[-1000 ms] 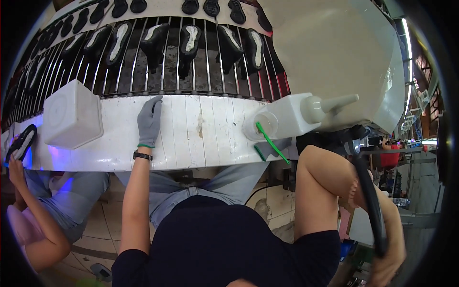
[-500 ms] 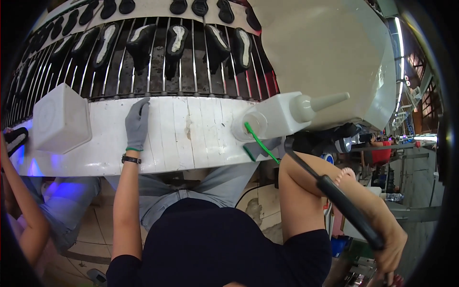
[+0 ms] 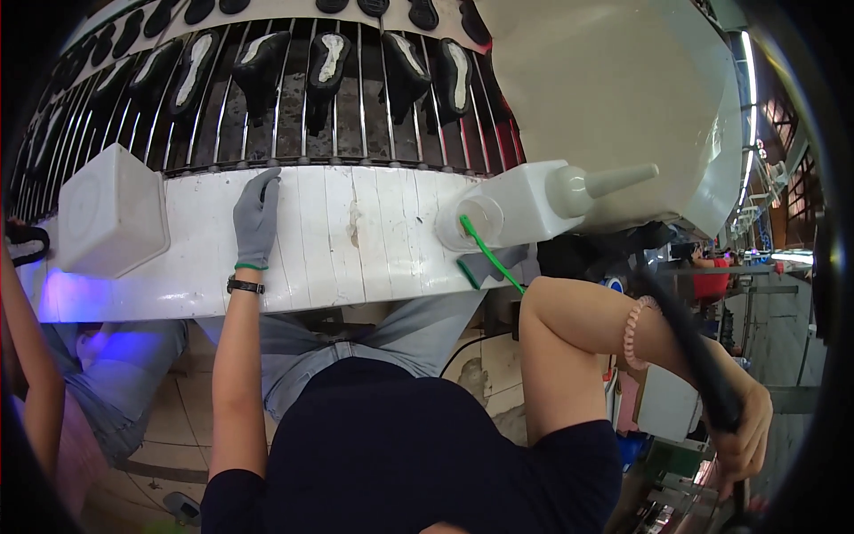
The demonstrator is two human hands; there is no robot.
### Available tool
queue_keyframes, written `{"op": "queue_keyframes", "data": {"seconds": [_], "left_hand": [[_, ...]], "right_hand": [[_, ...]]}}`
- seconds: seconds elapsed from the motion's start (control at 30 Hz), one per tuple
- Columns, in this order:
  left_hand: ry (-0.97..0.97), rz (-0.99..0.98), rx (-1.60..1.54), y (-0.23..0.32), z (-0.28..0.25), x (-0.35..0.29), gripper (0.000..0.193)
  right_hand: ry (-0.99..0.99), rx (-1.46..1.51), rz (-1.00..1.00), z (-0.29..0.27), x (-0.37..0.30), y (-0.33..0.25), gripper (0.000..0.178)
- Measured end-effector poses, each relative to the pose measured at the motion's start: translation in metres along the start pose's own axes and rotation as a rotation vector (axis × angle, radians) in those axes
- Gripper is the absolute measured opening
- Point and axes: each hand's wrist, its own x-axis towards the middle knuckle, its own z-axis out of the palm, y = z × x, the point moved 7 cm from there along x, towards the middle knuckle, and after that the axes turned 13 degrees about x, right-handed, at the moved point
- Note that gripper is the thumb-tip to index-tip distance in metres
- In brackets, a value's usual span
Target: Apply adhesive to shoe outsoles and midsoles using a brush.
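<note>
My left hand (image 3: 256, 218), in a grey glove with a green cuff, rests on the white worktop (image 3: 320, 258) by the rack's front edge. Its fingers are stretched out and nothing is in them. Out to the right, my bare right hand (image 3: 743, 432) has its fingers curled round the lower part of a long black rod with a thick sleeve (image 3: 689, 343), blurred by motion. A clear cup (image 3: 452, 230) holding a green-handled stick (image 3: 489, 256) stands beside a white squeeze bottle (image 3: 525, 206) with a pale nozzle. A loose grey glove (image 3: 511, 265) lies close by.
Black shoe uppers with white-coated bottoms (image 3: 329, 67) lie on the metal roller rack (image 3: 365, 133). Black soles (image 3: 422, 12) line the strip behind. A white box-shaped container (image 3: 111, 214) stands at left, near another person's arm (image 3: 40, 383). A large pale housing (image 3: 614, 89) covers the right side.
My right hand has risen a little and turned, and the black rod has swung steeper. My left hand stays in place on the worktop. The view has shifted slightly.
</note>
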Motion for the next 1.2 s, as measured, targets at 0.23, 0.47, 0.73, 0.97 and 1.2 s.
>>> {"op": "queue_keyframes", "data": {"seconds": [0.23, 0.47, 0.73, 0.97, 1.2], "left_hand": [[0.028, -0.004, 0.017, -0.003, -0.006, -0.002, 0.025], [0.019, 0.014, 0.012, -0.004, -0.004, -0.001, 0.025], [0.039, 0.008, -0.028, -0.008, -0.005, 0.002, 0.025], [0.007, 0.003, 0.015, -0.002, 0.003, -0.001, 0.026], [0.006, 0.018, 0.002, 0.0, -0.003, -0.011, 0.025]], "right_hand": [[-0.163, -0.16, 0.102, 0.004, -0.006, 0.015, 0.018], [-0.209, 0.221, 0.192, 0.006, -0.004, 0.016, 0.016], [-0.441, 0.292, 0.361, 0.03, -0.007, 0.028, 0.013], [-0.12, -0.095, 0.115, 0.011, 0.0, 0.032, 0.021], [-0.21, 0.275, 0.147, 0.013, 0.001, 0.012, 0.015]]}}
